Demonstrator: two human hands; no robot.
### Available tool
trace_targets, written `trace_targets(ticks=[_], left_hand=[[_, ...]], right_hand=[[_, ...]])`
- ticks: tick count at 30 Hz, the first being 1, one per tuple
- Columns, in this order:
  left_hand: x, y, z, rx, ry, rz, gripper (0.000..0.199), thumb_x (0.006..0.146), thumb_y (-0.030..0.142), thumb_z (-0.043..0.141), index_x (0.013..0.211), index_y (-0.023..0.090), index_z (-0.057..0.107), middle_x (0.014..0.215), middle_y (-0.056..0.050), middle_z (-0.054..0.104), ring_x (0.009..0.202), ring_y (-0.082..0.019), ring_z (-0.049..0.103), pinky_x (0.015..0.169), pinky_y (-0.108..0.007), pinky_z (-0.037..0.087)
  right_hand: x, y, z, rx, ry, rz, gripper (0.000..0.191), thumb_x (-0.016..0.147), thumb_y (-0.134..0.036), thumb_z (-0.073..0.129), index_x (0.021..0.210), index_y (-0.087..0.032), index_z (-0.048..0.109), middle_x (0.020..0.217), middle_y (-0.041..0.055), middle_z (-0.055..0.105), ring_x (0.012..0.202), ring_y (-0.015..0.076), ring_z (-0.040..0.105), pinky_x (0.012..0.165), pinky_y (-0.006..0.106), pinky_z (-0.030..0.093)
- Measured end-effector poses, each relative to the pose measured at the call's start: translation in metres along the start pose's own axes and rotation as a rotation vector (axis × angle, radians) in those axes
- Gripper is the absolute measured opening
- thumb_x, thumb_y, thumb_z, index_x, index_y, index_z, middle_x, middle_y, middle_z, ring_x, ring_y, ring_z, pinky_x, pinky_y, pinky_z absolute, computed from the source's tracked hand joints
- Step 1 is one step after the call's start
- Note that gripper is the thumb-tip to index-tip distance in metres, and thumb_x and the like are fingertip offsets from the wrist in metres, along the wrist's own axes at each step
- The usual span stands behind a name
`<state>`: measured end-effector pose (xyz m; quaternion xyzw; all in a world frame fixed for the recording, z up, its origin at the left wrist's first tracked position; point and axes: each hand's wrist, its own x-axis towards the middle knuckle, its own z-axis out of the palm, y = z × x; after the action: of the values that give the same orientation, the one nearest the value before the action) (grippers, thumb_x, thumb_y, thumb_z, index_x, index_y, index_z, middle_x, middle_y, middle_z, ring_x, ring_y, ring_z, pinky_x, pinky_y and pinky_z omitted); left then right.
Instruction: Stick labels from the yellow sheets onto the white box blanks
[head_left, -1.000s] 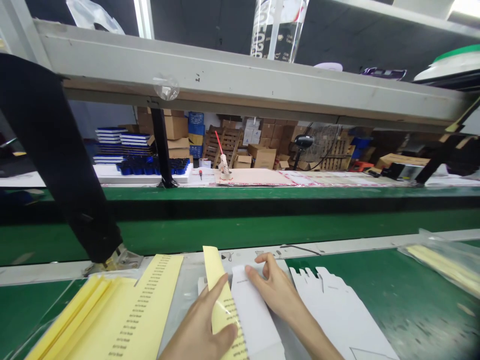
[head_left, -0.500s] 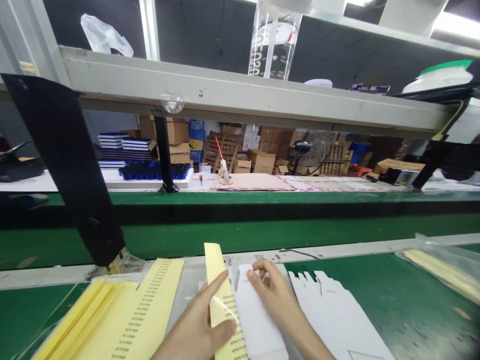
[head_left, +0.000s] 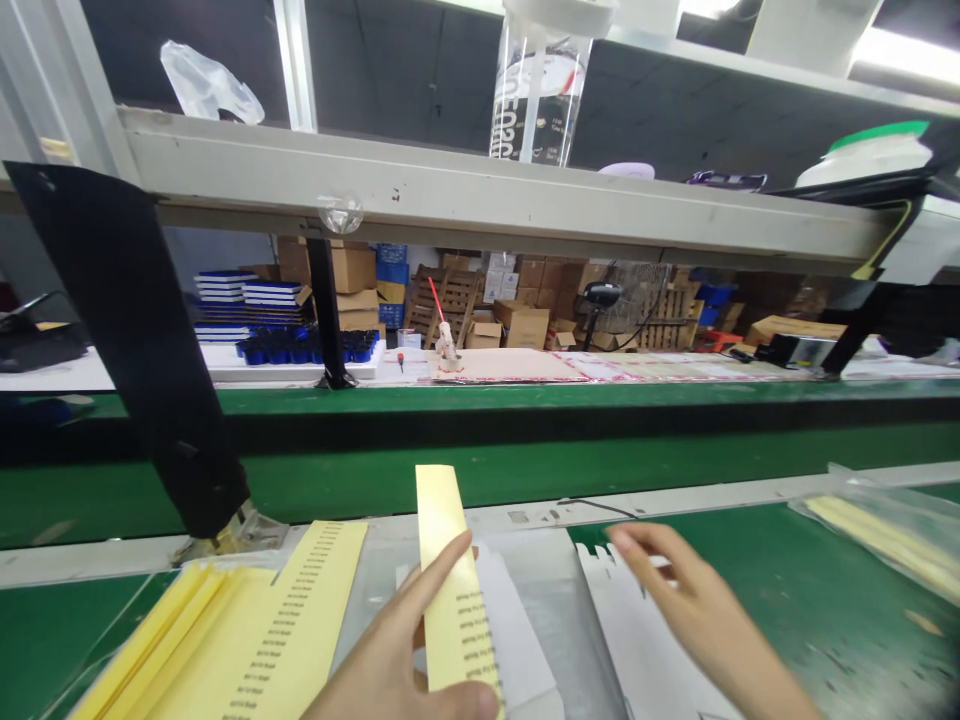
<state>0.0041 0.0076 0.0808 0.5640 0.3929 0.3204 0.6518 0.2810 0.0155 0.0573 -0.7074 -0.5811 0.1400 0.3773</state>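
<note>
My left hand [head_left: 409,640] holds a yellow label strip [head_left: 450,570] printed with a column of small text, its top end sticking up. Partly behind the strip lies a white folded piece [head_left: 517,630] on a clear plastic bag [head_left: 551,565]. My right hand [head_left: 675,590] is over the top edge of a flat white cut-out sheet [head_left: 645,670], thumb and index finger close together; whether they grip it is too small to tell. At the left lie yellow label sheets [head_left: 300,620] with printed text.
A black post [head_left: 142,350] rises at the left to a grey shelf beam [head_left: 450,195]. Behind the work surface runs a green conveyor [head_left: 450,440]. A plastic bag with yellow strips [head_left: 885,535] lies at the right. Blue items [head_left: 300,345] stand on the far table.
My right hand has left the white folded piece and moved right to the flat white sheet. My left hand has shifted slightly right, with the yellow strip now more upright.
</note>
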Motion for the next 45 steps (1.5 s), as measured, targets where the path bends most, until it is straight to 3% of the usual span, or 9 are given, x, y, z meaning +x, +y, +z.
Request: trace_targets(ticks=[3, 7, 10, 13, 16, 20, 26, 36, 45], left_hand=[[0.002, -0.007, 0.003, 0.012, -0.021, 0.041, 0.082, 0.062, 0.031, 0.072, 0.132, 0.03, 0.03, 0.142, -0.006, 0.025, 0.121, -0.028, 0.039, 0.085, -0.032, 0.048], [0.004, -0.014, 0.004, 0.06, -0.013, 0.092, 0.077, 0.065, 0.024, 0.068, 0.132, 0.029, 0.031, 0.14, -0.008, 0.024, 0.121, -0.029, 0.037, 0.075, -0.03, 0.053], [0.004, -0.015, 0.005, 0.159, 0.025, 0.099, 0.077, 0.064, 0.018, 0.063, 0.133, 0.028, 0.029, 0.14, -0.008, 0.025, 0.122, -0.029, 0.035, 0.079, -0.032, 0.051], [0.004, -0.015, 0.007, 0.302, 0.111, 0.08, 0.079, 0.062, 0.013, 0.057, 0.134, 0.024, 0.028, 0.138, -0.007, 0.03, 0.124, -0.027, 0.033, 0.095, -0.04, 0.04], [0.008, -0.019, 0.006, 0.431, 0.21, 0.02, 0.081, 0.06, 0.01, 0.053, 0.135, 0.014, 0.024, 0.137, -0.012, 0.032, 0.126, -0.027, 0.031, 0.103, -0.046, 0.027], [0.015, -0.028, 0.002, 0.529, 0.254, -0.033, 0.08, 0.061, 0.012, 0.053, 0.134, 0.004, 0.023, 0.137, -0.018, 0.031, 0.126, -0.028, 0.031, 0.105, -0.047, 0.025], [0.02, -0.034, -0.001, 0.501, 0.266, -0.091, 0.08, 0.058, 0.011, 0.054, 0.134, 0.006, 0.027, 0.137, -0.015, 0.033, 0.129, -0.028, 0.025, 0.106, -0.045, 0.021], [0.019, -0.034, -0.003, 0.501, 0.244, -0.119, 0.079, 0.06, 0.012, 0.053, 0.135, 0.007, 0.026, 0.139, -0.014, 0.031, 0.132, -0.031, 0.015, 0.106, -0.05, 0.016], [0.02, -0.038, -0.003, 0.515, 0.248, -0.063, 0.079, 0.06, 0.012, 0.055, 0.134, 0.009, 0.028, 0.137, -0.015, 0.035, 0.127, -0.029, 0.028, 0.104, -0.045, 0.026]], right_hand=[[-0.028, -0.065, 0.029, 0.37, -0.381, -0.07, 0.028, 0.08, -0.046, 0.042, 0.072, -0.022, 0.055, 0.075, 0.0009, 0.057, 0.076, 0.0179, 0.053, 0.07, 0.028, 0.042], [-0.041, -0.096, 0.051, 0.523, -0.453, -0.07, 0.025, 0.079, -0.043, 0.047, 0.068, -0.02, 0.05, 0.07, -0.0015, 0.049, 0.069, 0.0146, 0.047, 0.065, 0.026, 0.038], [-0.039, -0.094, 0.056, 0.51, -0.45, -0.036, 0.024, 0.078, -0.041, 0.05, 0.066, -0.02, 0.048, 0.068, -0.002, 0.047, 0.068, 0.0142, 0.045, 0.066, 0.027, 0.036], [-0.035, -0.096, 0.053, 0.497, -0.435, -0.061, 0.022, 0.077, -0.039, 0.051, 0.066, -0.02, 0.048, 0.069, -0.0022, 0.047, 0.068, 0.0141, 0.044, 0.067, 0.027, 0.035], [-0.025, -0.099, 0.047, 0.486, -0.427, -0.077, 0.023, 0.077, -0.041, 0.052, 0.067, -0.02, 0.049, 0.068, -0.0024, 0.046, 0.068, 0.0141, 0.043, 0.065, 0.026, 0.034], [-0.003, -0.082, 0.054, 0.488, -0.465, 0.016, 0.031, 0.073, -0.047, 0.054, 0.063, -0.019, 0.047, 0.06, -0.0046, 0.038, 0.059, 0.0122, 0.036, 0.056, 0.025, 0.028], [0.006, -0.048, 0.082, 0.537, -0.546, 0.14, 0.038, 0.072, -0.054, 0.052, 0.06, -0.019, 0.041, 0.057, -0.007, 0.028, 0.053, 0.0096, 0.026, 0.05, 0.023, 0.021], [0.002, -0.044, 0.096, 0.489, -0.552, 0.12, 0.033, 0.078, -0.048, 0.047, 0.065, -0.018, 0.043, 0.059, -0.0057, 0.032, 0.055, 0.0097, 0.03, 0.048, 0.022, 0.023], [-0.002, -0.046, 0.101, 0.377, -0.451, 0.051, 0.028, 0.079, -0.04, 0.045, 0.061, -0.02, 0.039, 0.056, -0.0061, 0.032, 0.054, 0.0105, 0.031, 0.048, 0.023, 0.024]])
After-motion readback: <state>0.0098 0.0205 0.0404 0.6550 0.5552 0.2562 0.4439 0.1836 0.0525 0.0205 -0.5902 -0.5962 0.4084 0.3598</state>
